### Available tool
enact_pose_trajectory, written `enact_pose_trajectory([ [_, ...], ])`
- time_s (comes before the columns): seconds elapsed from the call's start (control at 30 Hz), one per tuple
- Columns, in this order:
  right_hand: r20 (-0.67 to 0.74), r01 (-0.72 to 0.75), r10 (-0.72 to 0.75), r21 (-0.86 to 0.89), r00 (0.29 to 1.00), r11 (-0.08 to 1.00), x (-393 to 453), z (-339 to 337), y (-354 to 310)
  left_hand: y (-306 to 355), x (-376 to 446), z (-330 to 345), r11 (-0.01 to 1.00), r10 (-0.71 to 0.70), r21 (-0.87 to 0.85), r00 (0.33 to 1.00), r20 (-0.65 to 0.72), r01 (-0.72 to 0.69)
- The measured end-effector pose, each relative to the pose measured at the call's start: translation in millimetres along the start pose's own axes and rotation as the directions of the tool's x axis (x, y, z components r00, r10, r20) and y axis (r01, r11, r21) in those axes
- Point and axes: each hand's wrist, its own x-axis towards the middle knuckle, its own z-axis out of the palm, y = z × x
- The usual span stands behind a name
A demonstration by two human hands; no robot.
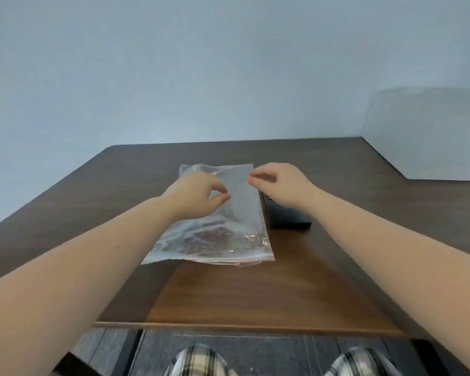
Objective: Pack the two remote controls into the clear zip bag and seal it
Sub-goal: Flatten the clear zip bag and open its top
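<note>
Dark wood table (255, 289), blue-grey wall (174, 63); both hands, L (198, 194) & R (280, 183), loosely curled, empty, above clear zip bag (223, 234).

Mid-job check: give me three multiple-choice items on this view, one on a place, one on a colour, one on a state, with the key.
1. Where is the black remote control relative to the clear zip bag?
A. Beside its right edge
B. Inside it
C. Off the table

2. What colour is the bag's zip strip?
A. Blue
B. Red
C. Green

3. What is the state of the right hand?
A. Clenched round a remote
B. Flat on the table
C. Empty, fingers curled, above the bag's right edge

Key: 1 A, the dark body lies on the table against the bag's right side, partly under the right hand. 2 B, a reddish line runs along the near edge. 3 C, nothing shows between its fingers.
</note>
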Motion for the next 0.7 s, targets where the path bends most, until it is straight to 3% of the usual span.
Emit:
enact_pose_trajectory([
  [0.23,0.082,-0.013,0.021,-0.096,0.996,0.995,-50.2,9.6,-14.5,13.6,-69.2,-0.6,0.993,0.032,-0.119,0.962,0.271,0.001],
  [0.5,0.067,0.014,-0.008,-0.078,0.998,0.997,-61.5,16.7,-18.9,4.2,-76.3,19.6,1.000,0.020,0.016,0.999,0.026,-0.020],
  [0.7,0.002,0.042,-0.042,-0.053,0.999,0.998,-51.5,30.1,-18.9,-1.4,-55.5,32.7,0.988,-0.124,-0.102,0.988,-0.096,0.114],
])
